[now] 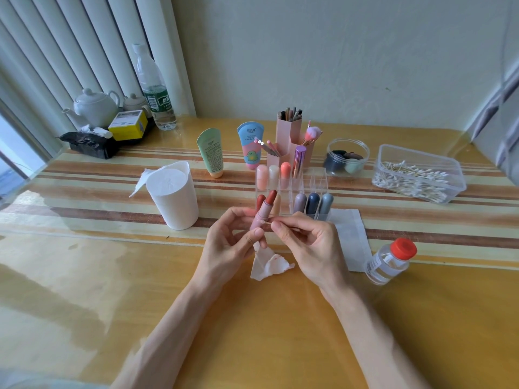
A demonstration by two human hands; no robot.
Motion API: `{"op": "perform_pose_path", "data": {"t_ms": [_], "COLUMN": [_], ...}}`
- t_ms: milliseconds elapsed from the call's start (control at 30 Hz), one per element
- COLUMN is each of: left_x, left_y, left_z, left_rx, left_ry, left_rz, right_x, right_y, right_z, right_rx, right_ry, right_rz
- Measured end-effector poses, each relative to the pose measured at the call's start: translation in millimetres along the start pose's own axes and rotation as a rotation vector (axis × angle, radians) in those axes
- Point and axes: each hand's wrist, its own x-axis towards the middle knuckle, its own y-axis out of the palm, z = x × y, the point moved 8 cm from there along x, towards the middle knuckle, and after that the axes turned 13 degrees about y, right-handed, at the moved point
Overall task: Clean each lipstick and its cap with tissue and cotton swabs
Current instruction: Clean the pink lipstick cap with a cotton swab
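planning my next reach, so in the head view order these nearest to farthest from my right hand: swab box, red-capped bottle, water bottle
From the right hand:
1. red-capped bottle, just to its right
2. swab box, back right
3. water bottle, far back left

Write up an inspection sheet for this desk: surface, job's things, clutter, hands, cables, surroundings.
Surface: glossy yellow table with a striped runner.
Job's things: uncapped lipstick, cotton swab against its tube; stained crumpled tissue below the hands; tissue roll; swab box; clear organizer of lipsticks; red-capped bottle.
Clutter: green tube, blue tube, pink brush holder, sponge jar, water bottle, teapot, yellow box.
Hands: left hand grips the lipstick; right hand pinches the cotton swab.
Cables: nothing seen.
Surroundings: vertical blinds left, plain wall behind.
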Motion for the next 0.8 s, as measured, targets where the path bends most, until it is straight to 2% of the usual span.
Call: {"op": "perform_pose_path", "data": {"t_ms": [233, 433, 667, 800], "left_x": [-1.2, -1.2, -1.0, -0.3], "left_y": [4.5, -2.7, 4.1, 0.1], "left_z": [1.7, 5.7, 0.9, -2.4], "left_rx": [0.068, 0.109, 0.163, 0.179], "left_ry": [-0.02, -0.051, -0.006, -0.003], "left_rz": [0.06, 0.007, 0.104, 0.058], "right_x": [-0.4, -1.2, -0.1, 0.6], "right_y": [-0.8, 3.6, -0.9, 0.3], "right_z": [0.4, 0.8, 0.4, -1.0], "right_rx": [-0.007, -0.034, -0.014, -0.022], "right_ry": [-0.019, -0.03, -0.025, -0.032], "right_rz": [-0.02, 0.003, -0.012, -0.008]}}
